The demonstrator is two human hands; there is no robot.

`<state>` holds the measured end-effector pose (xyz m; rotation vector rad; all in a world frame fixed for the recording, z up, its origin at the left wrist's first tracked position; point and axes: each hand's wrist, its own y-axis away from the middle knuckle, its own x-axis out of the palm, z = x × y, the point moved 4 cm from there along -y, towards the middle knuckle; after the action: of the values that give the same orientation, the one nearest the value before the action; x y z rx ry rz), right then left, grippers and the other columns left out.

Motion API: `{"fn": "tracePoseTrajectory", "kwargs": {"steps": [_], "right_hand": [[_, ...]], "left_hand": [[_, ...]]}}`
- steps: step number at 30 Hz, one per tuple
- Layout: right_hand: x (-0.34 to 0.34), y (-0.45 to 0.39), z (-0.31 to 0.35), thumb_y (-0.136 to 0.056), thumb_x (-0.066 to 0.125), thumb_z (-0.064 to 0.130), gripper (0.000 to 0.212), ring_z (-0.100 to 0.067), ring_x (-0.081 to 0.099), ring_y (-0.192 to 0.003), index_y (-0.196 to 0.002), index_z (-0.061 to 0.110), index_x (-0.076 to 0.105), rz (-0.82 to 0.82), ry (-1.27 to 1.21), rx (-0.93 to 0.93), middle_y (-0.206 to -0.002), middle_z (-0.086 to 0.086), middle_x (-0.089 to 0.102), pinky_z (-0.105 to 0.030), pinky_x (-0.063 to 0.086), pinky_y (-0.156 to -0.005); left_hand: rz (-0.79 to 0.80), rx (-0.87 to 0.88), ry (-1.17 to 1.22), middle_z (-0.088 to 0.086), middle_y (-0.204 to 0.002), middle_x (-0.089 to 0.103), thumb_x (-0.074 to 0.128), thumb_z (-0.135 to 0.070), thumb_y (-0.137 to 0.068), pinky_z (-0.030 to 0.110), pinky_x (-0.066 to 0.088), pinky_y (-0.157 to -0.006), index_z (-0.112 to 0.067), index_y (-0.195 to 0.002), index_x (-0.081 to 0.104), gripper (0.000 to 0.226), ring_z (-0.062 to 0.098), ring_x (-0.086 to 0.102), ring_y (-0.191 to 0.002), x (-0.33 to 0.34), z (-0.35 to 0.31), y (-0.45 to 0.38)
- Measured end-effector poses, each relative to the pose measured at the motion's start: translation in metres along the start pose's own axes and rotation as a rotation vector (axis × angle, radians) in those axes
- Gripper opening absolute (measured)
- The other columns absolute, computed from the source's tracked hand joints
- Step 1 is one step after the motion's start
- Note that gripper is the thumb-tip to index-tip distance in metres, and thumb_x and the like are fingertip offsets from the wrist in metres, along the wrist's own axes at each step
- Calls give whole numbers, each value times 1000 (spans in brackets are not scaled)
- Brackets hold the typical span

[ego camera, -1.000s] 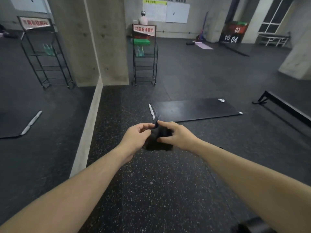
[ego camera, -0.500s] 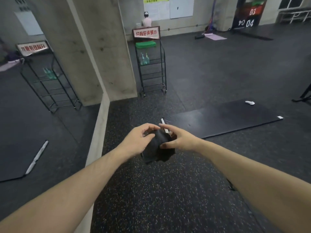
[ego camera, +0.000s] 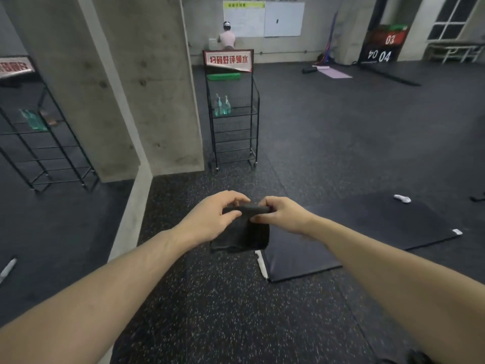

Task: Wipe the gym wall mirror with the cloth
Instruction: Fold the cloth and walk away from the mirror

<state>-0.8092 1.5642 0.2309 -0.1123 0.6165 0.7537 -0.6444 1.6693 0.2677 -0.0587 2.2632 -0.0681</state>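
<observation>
Both hands out front at approx chest level, over the speckled floor. Left hand and right hand each pinch the top edge of the black cloth, fingers curled round the rolled hem; rest of cloth hangs down below them, slack. Cloth is in the air, not touching the mirror. Wall mirror is on the left, its bottom edge meeting a pale ledge that runs along the floor. Black mat lies on the floor to the right, just behind the cloth. Wire rack w/ bottles stands further back beside a concrete pillar.
</observation>
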Motion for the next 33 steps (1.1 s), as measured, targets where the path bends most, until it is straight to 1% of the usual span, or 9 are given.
{"fn": "tracePoseTrajectory", "kwargs": {"steps": [2,4,6,8,13,19,23,27,33], "right_hand": [[-21,-57,-2,-89,80,21,13,-11,60,-80,-92,15,69,-20,-33,42,-85,-2,67,-21,46,-75],[-44,-115,-3,-90,80,19,7,-18,67,-84,-91,18,72,-47,-76,64,-88,-8,72,-37,54,-86],[-68,-167,-4,-92,77,19,4,-22,72,-92,-93,22,75,-78,-103,77,-96,-9,77,-45,55,-95],[-90,-217,-7,-95,73,19,7,-16,72,-96,-97,24,76,-99,-124,80,-101,-5,78,-42,56,-95],[-143,-361,-33,-102,63,16,16,-11,74,-94,-103,26,75,-168,-177,74,-98,3,79,-30,59,-88],[-210,-565,-74,-107,55,22,15,-13,70,-104,-112,29,68,-176,-246,45,-108,5,75,-30,57,-91],[-258,-682,-79,-109,50,26,16,-5,65,-102,-117,27,64,-130,-257,41,-110,9,70,-18,50,-77],[-306,-791,-78,-110,48,31,17,-14,65,-109,-119,30,62,-151,-263,49,-115,5,70,-35,56,-91],[-361,-965,-93,-111,44,32,23,-10,61,-101,-129,26,56,-194,-231,71,-114,7,65,-21,48,-66]], "left_hand": [[5,-16,26,-14,-119,62,63,-20,-101,27,44,-103,-35,-135,61,38,5,57,-113,-16,28,-60],[18,-46,72,-12,-120,64,65,-22,-100,27,45,-103,-34,-141,58,43,7,59,-112,-32,55,-119],[40,-74,113,-10,-120,66,68,-22,-99,18,45,-95,-29,-142,59,45,6,61,-109,-46,79,-177],[67,-84,126,-11,-115,67,69,-20,-98,12,44,-87,-25,-135,65,38,3,62,-106,-57,98,-233],[81,-102,83,-10,-99,75,67,-29,-99,28,52,-86,-23,-106,76,13,6,68,-94,-75,153,-383],[-12,-234,192,-1,-99,73,57,-33,-104,31,48,-75,-19,-106,65,16,13,67,-89,-92,217,-574],[-83,-278,255,-2,-102,73,60,-31,-103,28,51,-81,-23,-99,64,10,14,68,-100,-119,254,-691],[-176,-299,281,-6,-107,70,60,-35,-103,31,53,-87,-28,-103,63,8,11,65,-101,-154,288,-801],[-199,-309,418,-3,-111,68,58,-31,-105,28,50,-76,-32,-106,62,4,15,64,-101,-175,365,-974]]}}
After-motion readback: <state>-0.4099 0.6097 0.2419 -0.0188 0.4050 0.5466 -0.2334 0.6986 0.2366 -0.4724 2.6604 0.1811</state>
